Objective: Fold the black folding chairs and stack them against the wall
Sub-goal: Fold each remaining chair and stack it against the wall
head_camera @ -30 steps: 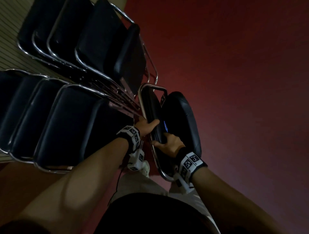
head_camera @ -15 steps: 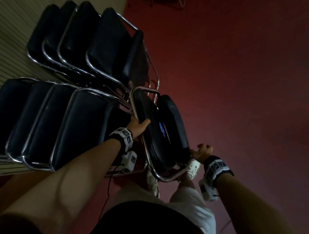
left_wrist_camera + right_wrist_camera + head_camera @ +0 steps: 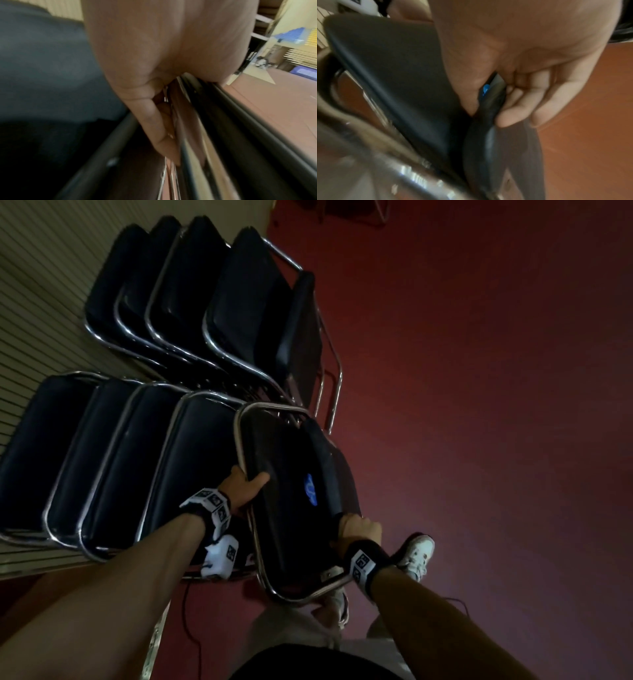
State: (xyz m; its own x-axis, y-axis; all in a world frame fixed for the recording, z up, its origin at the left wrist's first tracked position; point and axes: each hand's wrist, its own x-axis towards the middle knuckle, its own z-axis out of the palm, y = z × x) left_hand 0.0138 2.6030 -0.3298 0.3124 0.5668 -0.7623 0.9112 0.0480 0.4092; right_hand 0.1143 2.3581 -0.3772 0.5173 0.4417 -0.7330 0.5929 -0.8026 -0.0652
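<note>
At centre frame in the head view, the folded black padded chair with a chrome tube frame (image 3: 291, 508) leans towards the nearer row of stacked black chairs (image 3: 113, 460) at left. The left hand (image 3: 245, 486) curls round its chrome side tube, thumb on the pad, likely to steer it flush. The right hand (image 3: 359, 530) pinches the seat cushion's edge, keeping it folded shut. A second row of chairs (image 3: 205, 302) fills the upper left against the ribbed beige wall (image 3: 37, 302). A white shoe (image 3: 416, 553) stands just beside the chair's lower edge.
</note>
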